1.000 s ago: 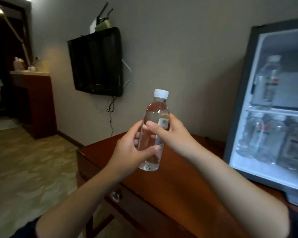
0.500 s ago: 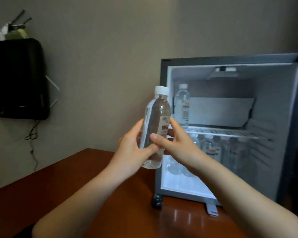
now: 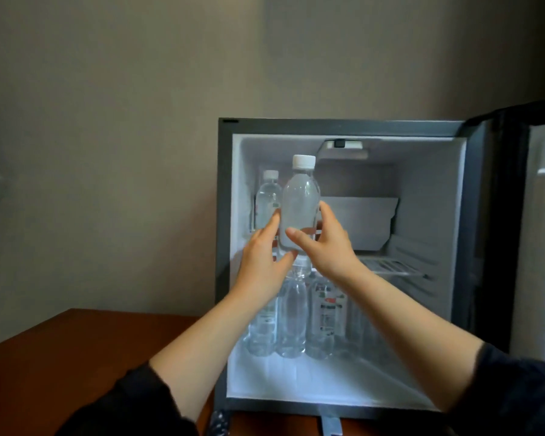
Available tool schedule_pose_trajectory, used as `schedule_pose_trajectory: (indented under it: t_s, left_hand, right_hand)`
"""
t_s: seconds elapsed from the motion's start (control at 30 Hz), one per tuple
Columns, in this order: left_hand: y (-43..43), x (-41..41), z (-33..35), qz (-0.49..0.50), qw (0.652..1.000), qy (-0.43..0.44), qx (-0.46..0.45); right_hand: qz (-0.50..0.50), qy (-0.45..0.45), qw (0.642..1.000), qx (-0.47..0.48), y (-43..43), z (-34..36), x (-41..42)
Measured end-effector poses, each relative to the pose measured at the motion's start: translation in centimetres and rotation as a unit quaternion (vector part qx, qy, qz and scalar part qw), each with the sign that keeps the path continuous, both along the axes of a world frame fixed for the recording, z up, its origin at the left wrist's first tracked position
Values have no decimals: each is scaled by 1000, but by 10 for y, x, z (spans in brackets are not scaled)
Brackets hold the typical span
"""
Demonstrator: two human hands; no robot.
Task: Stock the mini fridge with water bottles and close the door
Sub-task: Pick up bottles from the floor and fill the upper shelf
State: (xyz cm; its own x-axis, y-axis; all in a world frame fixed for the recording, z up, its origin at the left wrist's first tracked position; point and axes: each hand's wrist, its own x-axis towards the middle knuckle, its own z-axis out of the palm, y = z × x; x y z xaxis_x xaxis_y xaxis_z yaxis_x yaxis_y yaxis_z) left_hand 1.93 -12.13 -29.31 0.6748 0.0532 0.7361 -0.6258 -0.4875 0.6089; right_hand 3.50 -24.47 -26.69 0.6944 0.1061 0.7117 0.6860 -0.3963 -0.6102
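Dark sleeves, bare forearms

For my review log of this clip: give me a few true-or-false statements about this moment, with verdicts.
1. The left hand and right hand both hold the bottle. True.
2. The fridge door is shut. False: it stands open at the right.
3. The held bottle has no cap. False: a white cap is on it.
4. More bottles stand on the fridge floor. True.
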Motion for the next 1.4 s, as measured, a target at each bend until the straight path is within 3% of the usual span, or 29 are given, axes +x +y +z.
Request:
schedule_pose_trajectory:
  t_s: [0.2, 0.4, 0.53, 0.8, 1.17, 1.4]
  left_hand:
    - [-15, 45, -10, -1, 999, 33, -9]
    - [-18, 56, -27, 56, 996, 26, 71]
    - [-12, 61, -44, 162, 972, -10, 171]
    - [-16, 75, -56, 262, 935, -68, 230]
    - [-11, 61, -44, 220, 927, 20, 303]
    - [6, 32, -47, 141, 948, 56, 281]
  right_hand:
    - [-67, 14, 998, -16, -6, -5, 36]
    - [-74, 54, 996, 4, -2, -4, 64]
    - [-74, 35, 997, 1, 2, -10, 73]
    - [-101, 46, 994, 0, 10, -12, 91]
    - [-116, 71, 991, -12, 8, -18, 82]
    - [-126, 31, 990, -55, 3, -31, 52]
